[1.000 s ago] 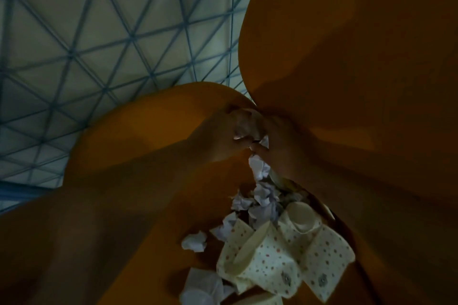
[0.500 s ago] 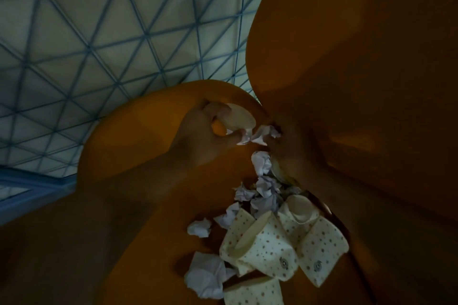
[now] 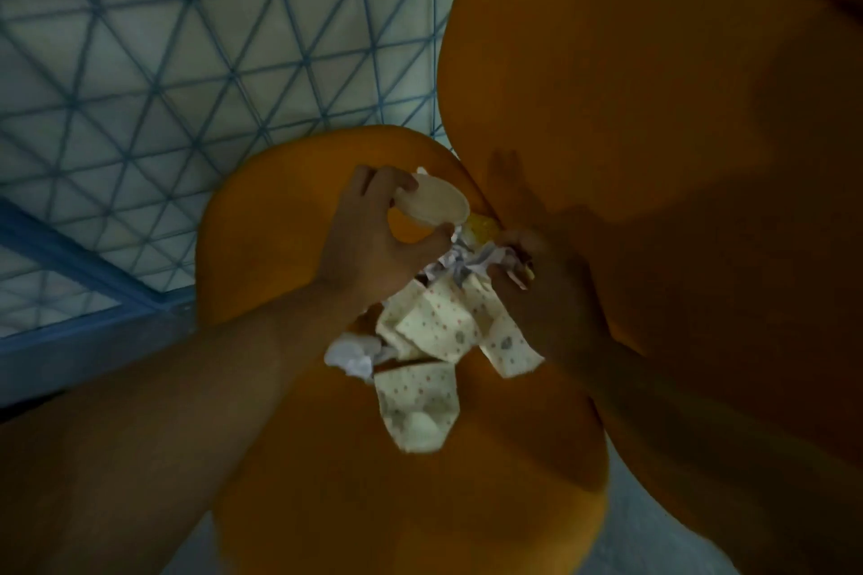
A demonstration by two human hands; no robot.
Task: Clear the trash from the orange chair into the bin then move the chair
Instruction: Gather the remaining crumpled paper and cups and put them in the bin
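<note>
The orange chair [image 3: 411,490] fills the view, its backrest [image 3: 630,84] rising at the right. On the seat lies a heap of trash: flattened dotted paper cups [image 3: 439,327], another cup [image 3: 415,402] nearer me, and crumpled white paper [image 3: 352,353]. My left hand [image 3: 373,243] pinches a squashed cream paper cup [image 3: 432,203] above the seat's back corner. My right hand [image 3: 537,289] is in shadow at the seat-back crease, its fingers curled round crumpled paper scraps [image 3: 476,259]. A small yellow scrap [image 3: 483,226] lies by the crease.
A blue metal lattice fence [image 3: 187,61] with pale panels stands behind and left of the chair. A thick blue rail [image 3: 70,257] runs along its lower part. Pale floor [image 3: 654,523] shows at the bottom right.
The view has pulled back and the trash heap appears nearer the hands. My left hand has lifted the squashed cup higher, and my right hand has gathered crumpled paper.
</note>
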